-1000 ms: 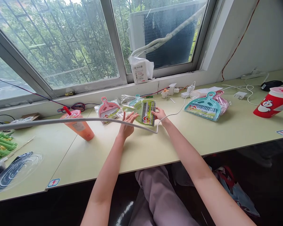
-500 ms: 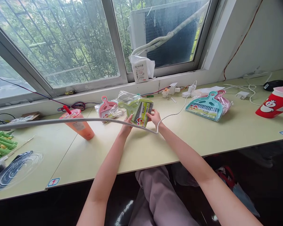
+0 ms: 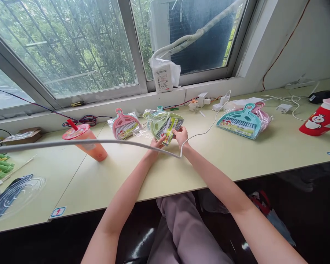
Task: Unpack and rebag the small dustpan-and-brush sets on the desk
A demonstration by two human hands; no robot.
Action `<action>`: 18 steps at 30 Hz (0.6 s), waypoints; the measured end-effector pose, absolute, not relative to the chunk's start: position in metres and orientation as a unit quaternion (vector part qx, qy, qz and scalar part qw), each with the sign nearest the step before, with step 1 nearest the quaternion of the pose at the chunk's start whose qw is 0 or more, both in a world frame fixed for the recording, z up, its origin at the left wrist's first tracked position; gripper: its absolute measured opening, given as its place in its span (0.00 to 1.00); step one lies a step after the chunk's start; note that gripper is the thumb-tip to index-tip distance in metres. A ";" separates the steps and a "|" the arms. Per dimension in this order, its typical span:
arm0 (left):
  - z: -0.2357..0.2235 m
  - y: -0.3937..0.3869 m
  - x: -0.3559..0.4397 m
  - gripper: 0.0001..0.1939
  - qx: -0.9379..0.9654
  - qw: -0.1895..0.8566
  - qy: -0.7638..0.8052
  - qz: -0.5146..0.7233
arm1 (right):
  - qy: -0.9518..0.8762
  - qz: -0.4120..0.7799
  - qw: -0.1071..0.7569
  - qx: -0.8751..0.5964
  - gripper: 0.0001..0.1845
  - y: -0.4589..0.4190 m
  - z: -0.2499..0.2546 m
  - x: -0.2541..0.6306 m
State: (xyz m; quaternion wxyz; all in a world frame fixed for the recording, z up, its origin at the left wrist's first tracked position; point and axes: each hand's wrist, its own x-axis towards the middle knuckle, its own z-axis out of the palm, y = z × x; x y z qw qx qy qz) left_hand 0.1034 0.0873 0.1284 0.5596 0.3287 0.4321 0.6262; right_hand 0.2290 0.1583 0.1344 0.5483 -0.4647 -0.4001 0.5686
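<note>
Both of my hands hold a light-green dustpan and brush set (image 3: 158, 125) in clear wrapping, tilted, with a printed card across the bristles. My left hand (image 3: 157, 143) is closed around its lower left edge. My right hand (image 3: 181, 136) grips the right edge, thumb on the card side. Just left of it lies a wrapped pink dustpan and brush set (image 3: 124, 125). A bit of a teal handle (image 3: 160, 108) shows behind the green set; the rest is hidden. Further right lie a teal dustpan set (image 3: 239, 123) and a pink dustpan (image 3: 264, 119) partly behind it.
A grey-white cable (image 3: 121, 142) crosses in front of my hands. An orange drink cup (image 3: 91, 146) stands to the left, a red cup (image 3: 320, 119) far right. Chargers (image 3: 202, 100) and wires lie along the window wall. A white paper package (image 3: 164, 77) rests on the sill.
The green dustpan set has turned and shifted slightly right in my hands. My left hand has moved right along its lower edge. The view has shifted a little.
</note>
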 end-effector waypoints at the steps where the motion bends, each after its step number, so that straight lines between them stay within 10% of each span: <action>1: 0.130 0.086 0.104 0.30 0.331 0.552 0.434 0.631 | -0.404 0.565 0.551 -0.463 0.14 0.158 0.133 0.227; 18: 0.128 0.078 0.096 0.31 0.402 0.626 0.461 0.484 | -0.427 0.550 0.613 -0.373 0.11 0.163 0.135 0.229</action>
